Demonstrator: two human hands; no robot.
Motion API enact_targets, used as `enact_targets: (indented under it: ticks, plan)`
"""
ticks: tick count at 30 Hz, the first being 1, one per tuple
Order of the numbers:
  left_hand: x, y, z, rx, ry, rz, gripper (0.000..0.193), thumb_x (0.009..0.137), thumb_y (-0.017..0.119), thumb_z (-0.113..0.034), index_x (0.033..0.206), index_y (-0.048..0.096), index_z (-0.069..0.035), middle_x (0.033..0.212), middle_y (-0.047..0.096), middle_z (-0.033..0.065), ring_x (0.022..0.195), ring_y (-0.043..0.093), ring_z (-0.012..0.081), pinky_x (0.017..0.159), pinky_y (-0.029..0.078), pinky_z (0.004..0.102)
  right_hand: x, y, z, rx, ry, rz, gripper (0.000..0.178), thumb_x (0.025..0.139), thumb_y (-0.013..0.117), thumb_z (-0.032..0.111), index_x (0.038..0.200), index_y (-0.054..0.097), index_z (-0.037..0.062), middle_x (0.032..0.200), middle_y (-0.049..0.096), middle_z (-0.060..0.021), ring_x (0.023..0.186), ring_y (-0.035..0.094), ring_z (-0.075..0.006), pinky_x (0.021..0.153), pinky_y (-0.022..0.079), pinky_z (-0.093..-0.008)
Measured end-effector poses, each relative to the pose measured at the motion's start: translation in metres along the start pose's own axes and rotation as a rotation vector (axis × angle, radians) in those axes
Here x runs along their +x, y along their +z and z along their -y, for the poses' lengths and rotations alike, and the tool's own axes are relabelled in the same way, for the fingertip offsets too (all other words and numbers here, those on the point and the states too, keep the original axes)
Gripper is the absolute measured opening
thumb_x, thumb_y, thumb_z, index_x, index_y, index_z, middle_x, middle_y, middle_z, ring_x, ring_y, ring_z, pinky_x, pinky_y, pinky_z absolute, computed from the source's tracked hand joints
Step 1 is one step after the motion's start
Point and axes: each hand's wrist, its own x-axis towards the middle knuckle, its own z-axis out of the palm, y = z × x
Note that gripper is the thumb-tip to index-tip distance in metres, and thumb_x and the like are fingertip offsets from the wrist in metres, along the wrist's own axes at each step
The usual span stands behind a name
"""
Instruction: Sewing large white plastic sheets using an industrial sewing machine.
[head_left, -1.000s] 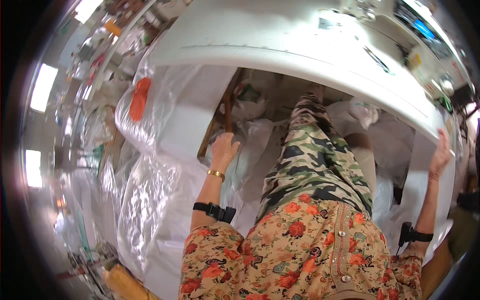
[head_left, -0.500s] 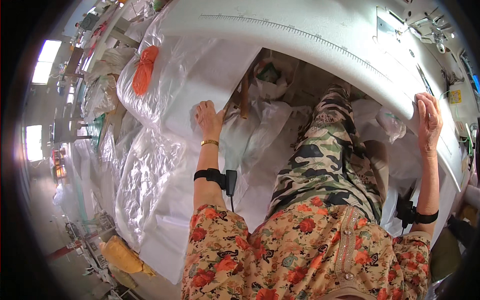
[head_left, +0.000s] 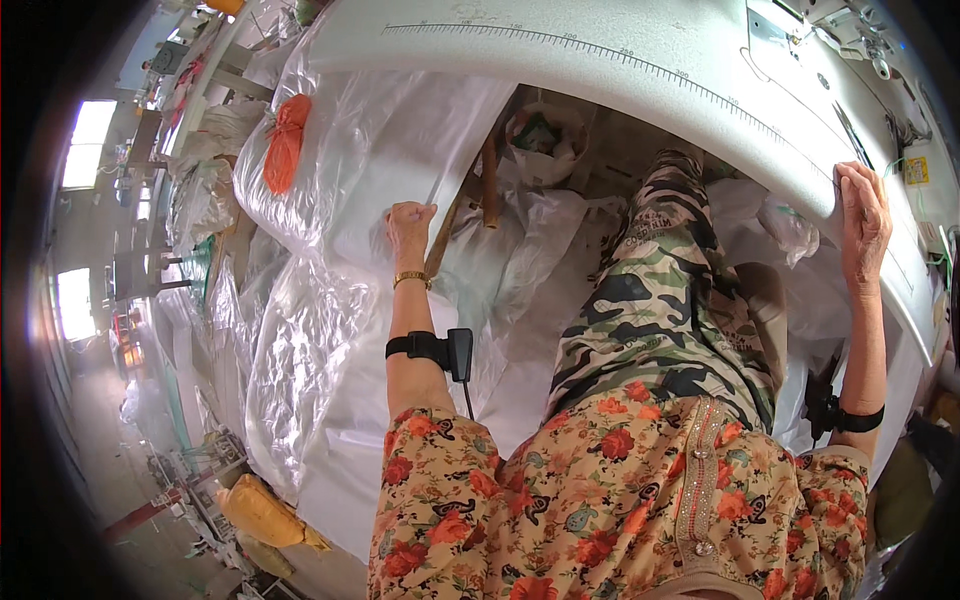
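The left hand (head_left: 408, 228), fingers curled narrow, is at the white sheeting (head_left: 430, 130) on the left; I cannot tell whether it grips it. On the right, the right hand (head_left: 864, 222) bends its fingers at the white tabletop's (head_left: 480, 58) near edge. An orange bundle (head_left: 287, 145) lies farther left.

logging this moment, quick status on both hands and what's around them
Left hand curled at smooth white sheet, grip unclear. Right hand at front edge of long white table. Orange plastic bundle lies apart, farther left.
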Motion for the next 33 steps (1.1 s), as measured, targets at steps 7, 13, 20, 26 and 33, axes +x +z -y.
enact_targets:
  ticks: [7,13,20,26,33]
  plan:
    - [0.016,-0.002,0.011,0.001,-0.162,0.11,0.023,0.083,0.072,-0.024,0.082,0.071,-0.001,0.081,0.067,0.0166,0.086,0.063,0.0322,0.083,0.047,0.0405,0.0,0.008,-0.004,0.005,-0.039,-0.045,0.011,0.093,0.062,0.006,0.101,0.067,0.0003,0.103,0.067,-0.0084,0.097,0.062,-0.0227,0.087,0.048,-0.0314]
    - [0.021,0.002,0.026,-0.009,-0.098,0.087,0.028,0.089,0.061,-0.022,0.09,0.068,0.004,0.082,0.066,0.0248,0.082,0.066,0.0381,0.076,0.05,0.0427,0.002,0.012,-0.002,-0.007,-0.059,-0.05,0.012,0.092,0.063,0.008,0.1,0.068,0.0011,0.103,0.067,-0.0085,0.097,0.062,-0.0238,0.086,0.048,-0.0316]
    - [0.026,0.001,0.027,-0.018,-0.184,-0.14,0.03,0.094,0.054,-0.022,0.1,0.064,0.005,0.096,0.066,0.0259,0.091,0.063,0.0405,0.081,0.048,0.0435,-0.005,0.016,-0.008,-0.01,-0.027,-0.073,0.011,0.092,0.061,0.008,0.099,0.068,0.0025,0.104,0.067,-0.0073,0.096,0.062,-0.0237,0.085,0.048,-0.0324]
    - [0.021,-0.029,0.007,-0.114,-0.013,-0.41,0.029,0.098,0.049,-0.021,0.087,0.056,0.004,0.084,0.059,0.0248,0.08,0.055,0.0416,0.073,0.042,0.047,-0.003,0.017,-0.014,0.052,-0.038,-0.064,0.013,0.092,0.059,0.002,0.103,0.067,0.0,0.108,0.066,-0.0115,0.102,0.062,-0.0263,0.087,0.049,-0.033]
    - [-0.076,-0.041,-0.057,-0.201,0.339,-0.166,0.01,0.092,0.048,-0.007,0.087,0.054,-0.001,0.083,0.056,0.022,0.075,0.055,0.0423,0.063,0.043,0.0473,-0.013,0.06,0.076,0.103,-0.528,-0.002,0.022,0.09,0.06,0.002,0.111,0.066,0.0015,0.119,0.065,-0.0142,0.114,0.06,-0.0315,0.101,0.041,-0.0443]
